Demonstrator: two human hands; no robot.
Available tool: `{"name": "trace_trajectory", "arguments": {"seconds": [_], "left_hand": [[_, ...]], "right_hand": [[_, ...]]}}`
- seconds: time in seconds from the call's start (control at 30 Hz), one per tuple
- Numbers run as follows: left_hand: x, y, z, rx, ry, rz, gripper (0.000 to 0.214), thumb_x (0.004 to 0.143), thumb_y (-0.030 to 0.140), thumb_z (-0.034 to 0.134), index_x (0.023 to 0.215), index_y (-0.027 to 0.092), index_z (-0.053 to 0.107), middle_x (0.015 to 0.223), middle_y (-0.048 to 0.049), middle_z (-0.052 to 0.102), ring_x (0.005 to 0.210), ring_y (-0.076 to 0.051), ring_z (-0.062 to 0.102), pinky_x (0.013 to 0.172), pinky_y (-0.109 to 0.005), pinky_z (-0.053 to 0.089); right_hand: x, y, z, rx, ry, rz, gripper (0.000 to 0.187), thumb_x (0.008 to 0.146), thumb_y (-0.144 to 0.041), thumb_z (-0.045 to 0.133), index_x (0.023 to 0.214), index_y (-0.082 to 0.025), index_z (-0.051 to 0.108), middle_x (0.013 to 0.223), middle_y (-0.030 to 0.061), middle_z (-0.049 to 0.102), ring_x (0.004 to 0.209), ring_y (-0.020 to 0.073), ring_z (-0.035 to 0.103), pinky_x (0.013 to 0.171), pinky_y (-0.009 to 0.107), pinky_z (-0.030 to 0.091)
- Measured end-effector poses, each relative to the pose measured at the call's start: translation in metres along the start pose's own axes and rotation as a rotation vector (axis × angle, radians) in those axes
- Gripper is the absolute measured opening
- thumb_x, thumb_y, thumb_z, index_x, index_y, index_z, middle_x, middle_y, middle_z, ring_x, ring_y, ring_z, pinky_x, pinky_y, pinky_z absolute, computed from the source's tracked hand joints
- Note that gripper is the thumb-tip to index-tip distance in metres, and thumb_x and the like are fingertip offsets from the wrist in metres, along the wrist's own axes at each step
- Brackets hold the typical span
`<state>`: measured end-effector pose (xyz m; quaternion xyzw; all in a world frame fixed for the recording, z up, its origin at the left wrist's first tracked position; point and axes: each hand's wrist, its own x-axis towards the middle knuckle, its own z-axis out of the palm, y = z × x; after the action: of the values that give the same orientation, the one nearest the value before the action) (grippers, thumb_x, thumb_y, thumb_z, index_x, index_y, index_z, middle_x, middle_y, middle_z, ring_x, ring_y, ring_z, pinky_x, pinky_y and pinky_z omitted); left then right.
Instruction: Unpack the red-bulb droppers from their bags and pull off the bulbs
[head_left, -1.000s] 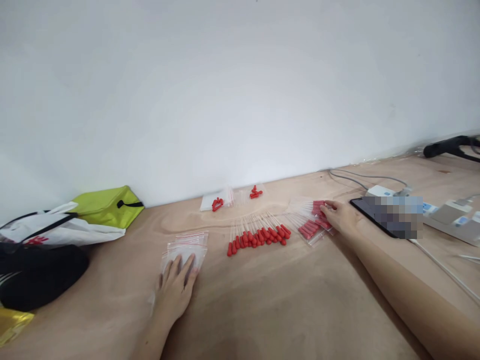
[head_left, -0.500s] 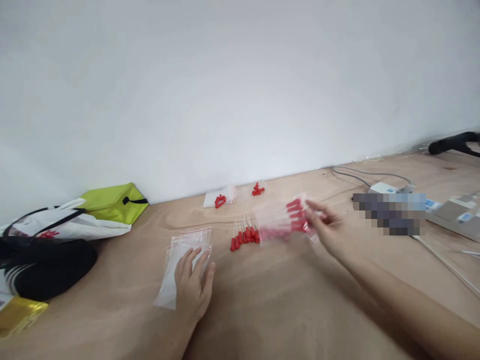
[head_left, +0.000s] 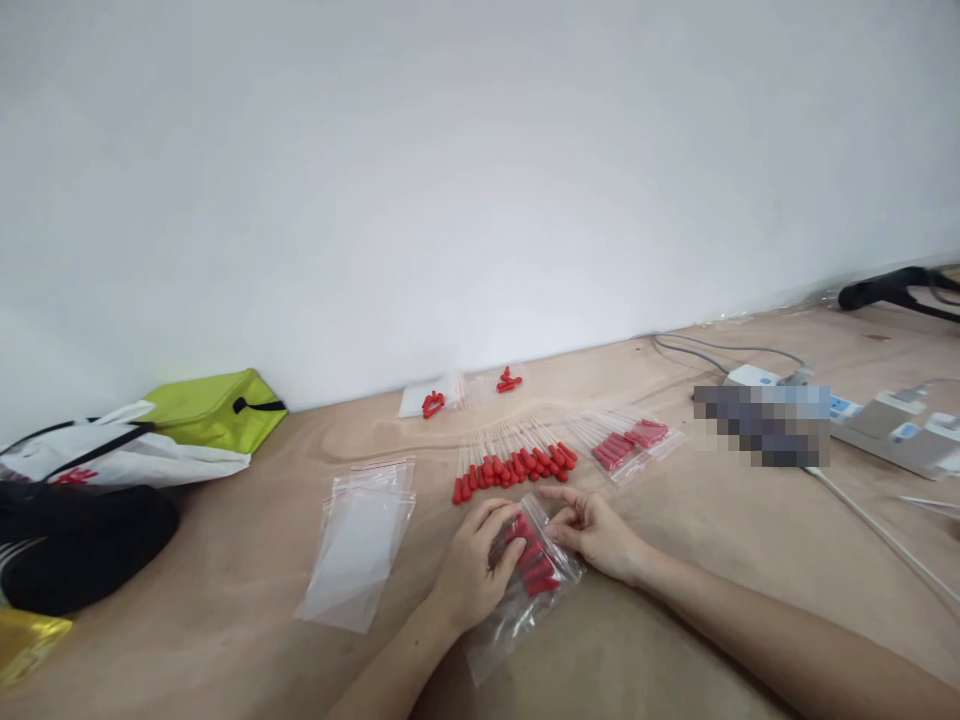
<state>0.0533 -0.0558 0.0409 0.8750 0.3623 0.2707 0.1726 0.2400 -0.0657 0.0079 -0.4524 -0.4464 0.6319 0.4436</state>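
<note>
Left hand (head_left: 476,562): curled over bag (head_left: 541,580), pinning it flat.
Right hand (head_left: 594,530): pinching bag's top edge, steadying.
Empty bags (head_left: 358,540): stacked nearby, left.

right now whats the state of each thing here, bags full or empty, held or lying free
held bag: filled with red-capped droppers, gripped by both hands
left hand: closed over the held bag
right hand: pinching the held bag's edge
empty bags: flat stack, nothing inside
loose droppers: unbagged, lying in a row
filled bags: packed, lying flat, untouched
power strip: plug inserted
</note>
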Motion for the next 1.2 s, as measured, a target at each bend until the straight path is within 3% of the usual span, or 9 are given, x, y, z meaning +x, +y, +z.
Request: {"name": "trace_trajectory", "arguments": {"seconds": [0.23,0.43,0.67,0.83,0.97,1.07,1.2], "left_hand": [[0.015,-0.008,0.010,0.139,-0.004,0.263,0.029,0.084,0.013,0.040,0.106,0.022,0.057,0.111,-0.0076,0.054,0.103,-0.019,0.048,0.086,-0.039,0.044],[0.017,-0.009,0.011,0.196,0.092,0.420,0.025,0.085,0.016,0.039,0.094,0.020,0.062,0.104,-0.0073,0.057,0.097,-0.019,0.050,0.083,-0.037,0.046],[0.020,-0.005,0.013,0.235,0.118,0.483,0.023,0.087,0.021,0.041,0.077,0.017,0.061,0.085,-0.0037,0.062,0.084,-0.016,0.054,0.075,-0.030,0.047],[0.019,-0.008,0.013,0.228,0.109,0.477,0.028,0.089,0.021,0.034,0.080,0.015,0.060,0.081,-0.0032,0.063,0.080,-0.014,0.054,0.072,-0.028,0.047],[0.019,-0.009,0.010,0.203,0.054,0.387,0.032,0.090,0.019,0.029,0.080,0.016,0.059,0.082,-0.0042,0.063,0.080,-0.015,0.054,0.071,-0.029,0.047],[0.018,-0.010,0.007,0.178,0.041,0.307,0.032,0.088,0.015,0.029,0.077,0.016,0.059,0.082,-0.0053,0.063,0.082,-0.015,0.054,0.074,-0.030,0.047],[0.017,-0.013,0.006,0.186,0.021,0.284,0.030,0.087,0.012,0.030,0.078,0.015,0.059,0.084,-0.0060,0.063,0.083,-0.016,0.053,0.077,-0.032,0.047]], "right_hand": [[0.005,0.003,0.005,-0.039,0.056,0.001,0.078,0.042,-0.035,0.079,0.107,-0.012,0.043,0.044,-0.0102,0.054,0.043,0.0110,0.053,0.046,0.023,0.040],[0.003,0.002,0.009,-0.047,0.072,0.015,0.068,0.036,-0.036,0.080,0.090,-0.017,0.044,0.041,-0.0104,0.053,0.042,0.0113,0.053,0.044,0.022,0.039],[-0.001,0.001,0.010,-0.048,0.062,-0.037,0.058,0.039,-0.041,0.079,0.079,-0.019,0.042,0.042,-0.0107,0.051,0.039,0.0075,0.047,0.041,0.019,0.034],[-0.001,-0.002,0.003,-0.050,-0.090,-0.083,0.042,0.055,-0.048,0.071,0.068,-0.016,0.048,0.048,-0.0074,0.051,0.043,0.0049,0.045,0.046,0.019,0.037],[-0.006,-0.004,-0.004,-0.115,-0.212,-0.102,0.036,0.066,-0.049,0.062,0.077,-0.015,0.058,0.064,-0.0017,0.058,0.056,0.0080,0.052,0.057,0.023,0.043],[-0.009,-0.004,-0.006,-0.309,-0.226,-0.260,0.027,0.072,-0.043,0.059,0.082,-0.017,0.061,0.074,0.0022,0.060,0.066,0.0111,0.055,0.061,0.025,0.044],[-0.011,-0.002,-0.008,-0.787,-0.137,-0.685,0.020,0.083,-0.028,0.046,0.085,-0.020,0.064,0.077,0.0046,0.060,0.071,0.0127,0.054,0.064,0.026,0.041]]}}
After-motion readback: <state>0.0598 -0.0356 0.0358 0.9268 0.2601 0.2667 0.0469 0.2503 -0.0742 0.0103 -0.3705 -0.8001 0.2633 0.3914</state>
